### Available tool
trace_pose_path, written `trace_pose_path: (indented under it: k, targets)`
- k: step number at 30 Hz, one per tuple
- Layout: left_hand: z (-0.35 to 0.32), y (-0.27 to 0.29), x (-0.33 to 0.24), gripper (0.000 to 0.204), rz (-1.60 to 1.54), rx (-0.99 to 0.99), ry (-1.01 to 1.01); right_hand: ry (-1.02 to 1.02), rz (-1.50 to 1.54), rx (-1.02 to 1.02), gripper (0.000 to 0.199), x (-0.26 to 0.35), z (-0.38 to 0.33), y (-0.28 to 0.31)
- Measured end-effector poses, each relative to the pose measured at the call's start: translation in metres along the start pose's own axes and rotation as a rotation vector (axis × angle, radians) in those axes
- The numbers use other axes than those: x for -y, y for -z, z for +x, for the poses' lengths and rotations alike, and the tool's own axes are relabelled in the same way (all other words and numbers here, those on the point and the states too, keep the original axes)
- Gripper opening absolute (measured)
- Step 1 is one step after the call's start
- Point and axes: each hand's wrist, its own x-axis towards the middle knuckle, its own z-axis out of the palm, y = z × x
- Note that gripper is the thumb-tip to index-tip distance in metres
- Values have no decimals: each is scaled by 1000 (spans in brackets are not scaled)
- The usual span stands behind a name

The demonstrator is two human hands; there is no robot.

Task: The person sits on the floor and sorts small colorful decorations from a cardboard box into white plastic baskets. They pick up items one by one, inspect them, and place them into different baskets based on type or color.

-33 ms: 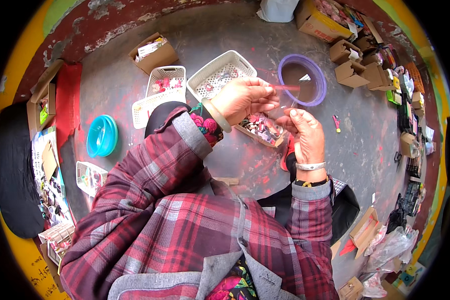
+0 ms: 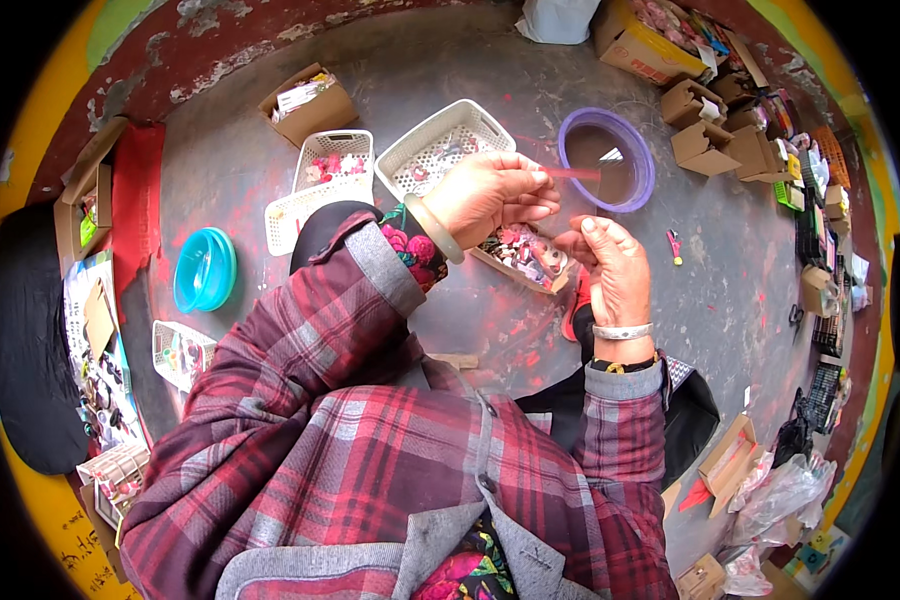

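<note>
My left hand [image 2: 492, 197] is closed, with thumb and fingertips pinching a thin pinkish-red strip [image 2: 575, 174]. The strip sticks out to the right, in front of the purple basin [image 2: 646, 165]. My right hand [image 2: 615, 265] is lower and to the right, its thumb and fingers drawn together; whatever lies between them is too small or hidden to make out. Beneath and between both hands is a small open cardboard box [image 2: 515, 277] of pink, white and dark small pieces. A white perforated basket [image 2: 395, 155] stands just beyond my left hand, with small pieces in its bottom.
Left of that basket are two more white baskets [image 2: 303, 188] and a cardboard box [image 2: 325, 115]. Teal basins [image 2: 228, 270] stand at left, near a red cloth [image 2: 138, 200]. A small pink tool [image 2: 675, 247] lies at right. Boxes [image 2: 705, 148] and bags line the right wall.
Both hands stay nearly in place. A small pale, clear bit at my right fingertips no longer shows, and the pieces visible in the cardboard box below look different.
</note>
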Motion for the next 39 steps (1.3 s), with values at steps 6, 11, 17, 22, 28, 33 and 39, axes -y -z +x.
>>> trace_pose_path:
  k: [6, 11, 17, 22, 28, 33, 39]
  targets:
    - [-1, 5, -3, 16, 65, -20, -27, 3, -66, -24, 18, 0, 1, -4]
    - [-2, 8, -4, 16, 125, -14, -87, 11, -124, -25, 17, -8, 4, 1]
    - [-6, 15, -14, 17, 175, -57, -136, -9, -138, -25, 17, -18, 6, 5]
    - [-22, 28, -16, 17, 459, 45, -119, 67, 13, 42, 36, -8, -2, -29]
    - [-30, 41, 3, 20, 510, 223, -9, -119, -205, 173, 17, -22, 1, -16]
    - [14, 110, 47, 19, 955, -13, -63, -51, -211, 4, 15, -10, -5, -15]
    - [5, 238, 197, 18, 1934, 113, 339, -112, -139, -3, 15, -4, -2, -7]
